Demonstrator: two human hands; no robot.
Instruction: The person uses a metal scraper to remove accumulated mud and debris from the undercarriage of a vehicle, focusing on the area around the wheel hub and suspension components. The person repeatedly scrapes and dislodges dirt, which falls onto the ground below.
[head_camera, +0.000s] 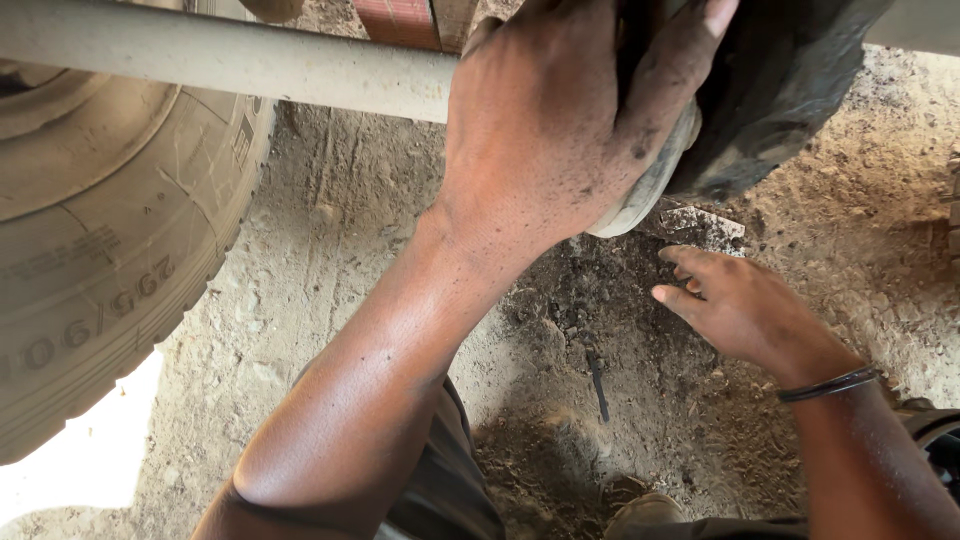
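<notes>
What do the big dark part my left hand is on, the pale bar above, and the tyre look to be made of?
Dark part: likely cast metal, matt black with caked grease and dirt; the left hand grips its paler rim. Bar: probably steel tube, smooth, dull grey-beige, dusty. Tyre: rubber, matt grey with dust, moulded sidewall lettering. The right hand hovers over loose dirt ground.

Two bare hands: the left hand (560, 120) and the right hand (735, 305). One large tyre (110, 230), one pale metal bar (220, 55), one greasy black part (770, 90), one dark wristband (830, 384), one shoe toe (640, 510), one thin dark stick (598, 385).
</notes>
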